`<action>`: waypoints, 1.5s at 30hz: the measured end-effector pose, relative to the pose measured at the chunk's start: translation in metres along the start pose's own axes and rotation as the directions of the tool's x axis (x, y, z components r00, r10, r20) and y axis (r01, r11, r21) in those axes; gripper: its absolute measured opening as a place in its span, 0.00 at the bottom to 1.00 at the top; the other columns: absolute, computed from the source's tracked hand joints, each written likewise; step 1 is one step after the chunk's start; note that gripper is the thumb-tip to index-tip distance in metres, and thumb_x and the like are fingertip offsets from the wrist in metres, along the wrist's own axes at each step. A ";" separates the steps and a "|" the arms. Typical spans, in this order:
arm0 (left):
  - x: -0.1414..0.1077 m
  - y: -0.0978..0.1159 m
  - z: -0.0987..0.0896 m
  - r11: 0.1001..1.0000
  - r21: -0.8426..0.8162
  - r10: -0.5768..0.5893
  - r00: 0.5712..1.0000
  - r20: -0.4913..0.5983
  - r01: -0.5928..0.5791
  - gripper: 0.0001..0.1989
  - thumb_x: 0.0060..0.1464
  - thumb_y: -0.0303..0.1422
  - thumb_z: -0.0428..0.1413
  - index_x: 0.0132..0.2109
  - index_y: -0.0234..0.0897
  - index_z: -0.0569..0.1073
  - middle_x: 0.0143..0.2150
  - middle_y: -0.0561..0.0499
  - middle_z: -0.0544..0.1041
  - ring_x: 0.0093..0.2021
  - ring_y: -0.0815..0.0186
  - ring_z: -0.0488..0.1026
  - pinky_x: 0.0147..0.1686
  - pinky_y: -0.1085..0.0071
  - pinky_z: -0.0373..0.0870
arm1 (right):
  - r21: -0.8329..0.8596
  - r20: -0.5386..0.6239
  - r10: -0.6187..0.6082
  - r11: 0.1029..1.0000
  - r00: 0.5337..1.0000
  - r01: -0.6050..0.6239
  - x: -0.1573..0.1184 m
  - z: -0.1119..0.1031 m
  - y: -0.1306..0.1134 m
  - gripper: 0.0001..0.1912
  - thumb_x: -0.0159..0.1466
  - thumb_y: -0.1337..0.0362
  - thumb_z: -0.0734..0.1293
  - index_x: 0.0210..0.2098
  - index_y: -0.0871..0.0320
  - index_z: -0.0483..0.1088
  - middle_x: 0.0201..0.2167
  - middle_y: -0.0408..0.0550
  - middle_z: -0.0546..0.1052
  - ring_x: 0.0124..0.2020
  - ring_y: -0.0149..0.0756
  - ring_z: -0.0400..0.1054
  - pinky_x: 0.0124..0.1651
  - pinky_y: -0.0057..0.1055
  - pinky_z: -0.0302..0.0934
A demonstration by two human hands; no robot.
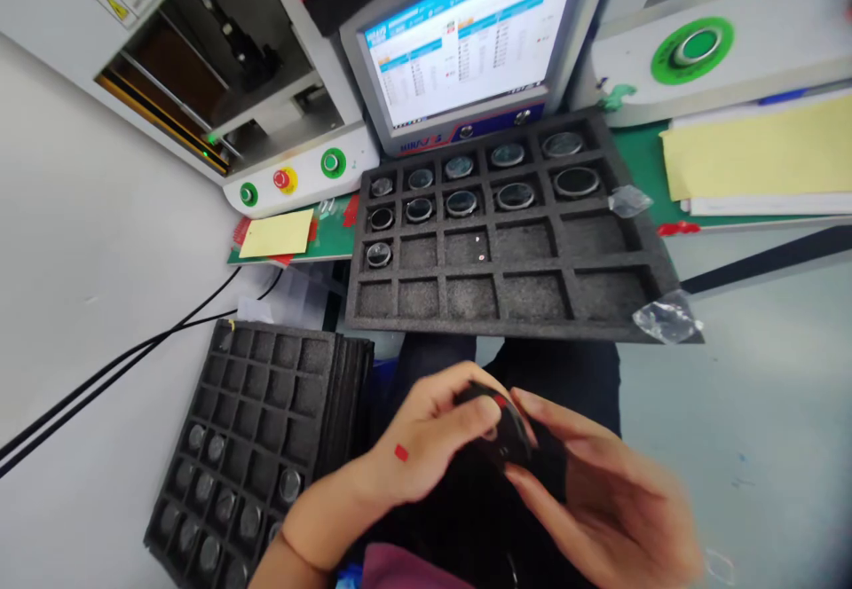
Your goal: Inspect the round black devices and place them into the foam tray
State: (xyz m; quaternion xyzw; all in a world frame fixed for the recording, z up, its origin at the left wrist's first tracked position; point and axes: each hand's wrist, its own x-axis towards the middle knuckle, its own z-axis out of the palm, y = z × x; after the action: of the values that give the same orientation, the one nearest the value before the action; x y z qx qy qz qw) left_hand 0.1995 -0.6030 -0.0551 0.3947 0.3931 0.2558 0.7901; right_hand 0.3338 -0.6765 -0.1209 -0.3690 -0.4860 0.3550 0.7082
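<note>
Item held: one small round dark disc [504, 429], in front of the lap and below the near edge of the foam tray [506, 301], pinched between both hands. Left hand [426, 443]: fingers curled over the disc's upper left edge, thumb beneath, closed on it; a small red mark shows on the back of the hand. Right hand [599, 491]: blurred, fingertips closed against the disc's right side, palm turned partly upward; how firm the grip is cannot be told. Both wrists come up from the bottom of the frame and the hands meet over dark trousers. Foam tray, black, gridded, resting on the bench edge: the two far rows hold ringed lenses [461, 203], one more sits at the left end of the third row, and the remaining pockets of the third and near rows are bare; by that count, judged roughly, about half the tray is filled and half is left. Second tray stack [266, 429], lower left on the floor side: near rows carry round pieces, far rows bare. Two clear plastic wrappers [667, 317] lie on the right rim of the bench tray. Behind: a monitor [466, 35] showing tables, a machine panel with green and red buttons [281, 179], a yellow note [276, 234], yellow paper sheets [759, 150], black cables [120, 363].
</note>
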 end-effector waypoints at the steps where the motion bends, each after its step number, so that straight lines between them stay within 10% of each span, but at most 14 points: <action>1: 0.011 0.012 -0.008 0.975 0.209 0.089 0.994 -0.058 -0.075 0.16 0.54 0.44 0.60 0.34 0.35 0.73 0.28 0.52 0.72 0.26 0.71 0.66 0.28 0.75 0.62 | -0.033 -0.041 -0.001 0.999 0.999 0.000 0.000 -0.002 0.002 0.33 0.53 0.86 0.68 0.53 0.52 0.67 0.55 0.45 0.75 0.55 0.35 0.71 0.59 0.31 0.68; 6: 0.099 0.066 -0.056 0.517 0.836 0.569 0.804 -0.174 -0.184 0.09 0.55 0.31 0.59 0.43 0.36 0.73 0.33 0.52 0.76 0.32 0.68 0.71 0.35 0.72 0.66 | -0.142 -0.134 0.012 0.989 0.991 -0.031 0.001 -0.018 0.001 0.27 0.57 0.81 0.67 0.52 0.54 0.65 0.53 0.52 0.75 0.50 0.42 0.75 0.53 0.40 0.73; 9: 0.152 0.078 -0.079 0.272 0.961 0.610 0.781 -0.137 -0.044 0.05 0.55 0.29 0.60 0.39 0.35 0.72 0.34 0.50 0.78 0.35 0.66 0.74 0.39 0.71 0.69 | -0.224 -0.077 -0.038 0.974 0.996 0.020 0.005 -0.025 0.000 0.29 0.57 0.80 0.67 0.55 0.54 0.62 0.42 0.49 0.80 0.50 0.42 0.75 0.51 0.40 0.74; 13: 0.179 0.080 -0.085 0.158 0.987 0.631 0.767 -0.116 0.018 0.04 0.54 0.28 0.61 0.36 0.34 0.73 0.40 0.44 0.79 0.45 0.58 0.75 0.51 0.60 0.67 | -0.369 -0.021 -0.110 0.924 0.994 0.095 0.012 -0.032 0.000 0.24 0.59 0.75 0.68 0.53 0.54 0.63 0.36 0.48 0.80 0.47 0.43 0.77 0.45 0.37 0.75; 19: 0.133 0.063 -0.036 -0.023 0.989 0.726 0.678 0.115 -0.144 0.14 0.56 0.29 0.57 0.50 0.34 0.70 0.53 0.41 0.74 0.56 0.58 0.68 0.59 0.59 0.62 | -0.574 -0.173 -0.058 0.817 0.983 -0.052 0.027 -0.027 -0.003 0.02 0.64 0.67 0.67 0.38 0.56 0.71 0.35 0.46 0.79 0.34 0.33 0.77 0.38 0.27 0.72; 24: 0.091 0.047 0.010 -0.271 0.883 0.822 0.385 0.420 -0.383 0.11 0.63 0.27 0.48 0.51 0.33 0.69 0.52 0.41 0.74 0.55 0.59 0.69 0.58 0.59 0.66 | -0.476 -0.196 -0.048 0.878 0.980 -0.052 0.045 0.000 -0.009 0.05 0.64 0.71 0.68 0.39 0.55 0.72 0.34 0.44 0.78 0.35 0.31 0.75 0.42 0.26 0.71; 27: 0.079 0.046 0.020 -0.338 0.858 0.840 0.286 0.460 -0.387 0.11 0.62 0.26 0.48 0.50 0.34 0.69 0.51 0.42 0.75 0.56 0.58 0.69 0.57 0.58 0.67 | -0.428 -0.172 -0.041 0.903 0.984 -0.037 0.049 0.015 -0.015 0.07 0.63 0.72 0.68 0.40 0.55 0.73 0.34 0.44 0.78 0.34 0.32 0.75 0.38 0.27 0.72; 36: 0.066 0.043 0.018 -0.472 0.838 0.837 0.159 0.524 -0.275 0.10 0.59 0.24 0.51 0.47 0.35 0.70 0.46 0.45 0.79 0.52 0.58 0.74 0.52 0.62 0.70 | -0.542 -0.171 -0.141 0.840 0.975 0.026 0.041 0.027 -0.022 0.12 0.61 0.75 0.69 0.39 0.52 0.75 0.33 0.43 0.80 0.29 0.34 0.76 0.33 0.30 0.74; 45: 0.062 0.045 0.007 -0.468 0.850 0.845 0.160 0.511 -0.242 0.13 0.55 0.20 0.54 0.47 0.34 0.72 0.45 0.43 0.80 0.52 0.58 0.75 0.54 0.60 0.68 | -0.424 -0.202 -0.110 0.906 0.973 0.015 0.041 0.020 -0.016 0.08 0.62 0.74 0.67 0.35 0.55 0.73 0.30 0.43 0.78 0.30 0.32 0.75 0.33 0.27 0.71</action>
State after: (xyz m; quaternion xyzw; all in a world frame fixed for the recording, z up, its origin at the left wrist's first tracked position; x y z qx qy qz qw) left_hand 0.2359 -0.5370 -0.0409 0.8351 0.2924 0.4463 -0.1337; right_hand 0.3282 -0.6450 -0.0844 -0.5338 -0.4808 0.1761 0.6730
